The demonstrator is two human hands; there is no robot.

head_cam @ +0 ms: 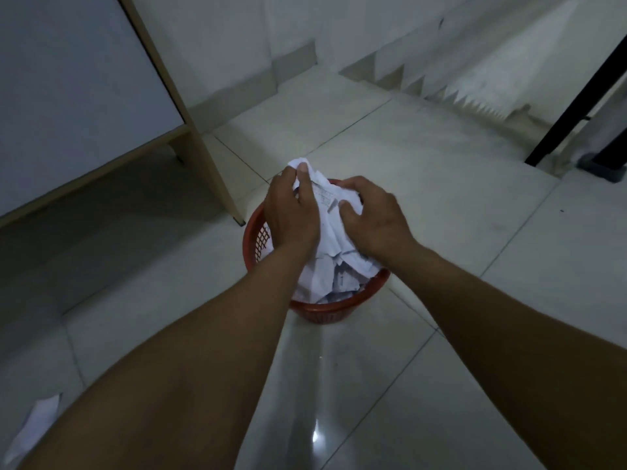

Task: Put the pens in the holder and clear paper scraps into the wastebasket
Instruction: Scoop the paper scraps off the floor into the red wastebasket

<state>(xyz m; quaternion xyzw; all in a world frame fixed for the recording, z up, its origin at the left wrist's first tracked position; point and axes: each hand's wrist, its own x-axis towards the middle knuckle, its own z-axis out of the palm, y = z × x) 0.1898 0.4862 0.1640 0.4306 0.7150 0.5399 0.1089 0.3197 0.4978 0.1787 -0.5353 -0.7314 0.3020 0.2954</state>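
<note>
- Pale glossy floor tiles (441, 215) fill the scene, with dark grout lines and a bright glint at 6 o'clock; white wall (220, 35) runs across 12 o'clock.
- Desk panel (68, 79), grey face with light wooden edging, stands at 10 o'clock; its upright leg ends just beside the basket.
- Wastebasket (325, 310), red mesh plastic, sits on the floor at centre, packed with white paper to above its rim.
- Paper scraps (325, 212), a crumpled white wad, bulge out of the basket top between both hands.
- Left hand (291, 212) grips the wad's 9 o'clock side, thumb and fingers curled round its upper tip.
- Right hand (373, 215) presses on the wad's 3 o'clock side, fingers curled into the paper.
- Loose paper piece (34, 425) lies on the floor at 8 o'clock, well apart from the basket.
- Black slanted bar (576, 86) stands at 2 o'clock.
</note>
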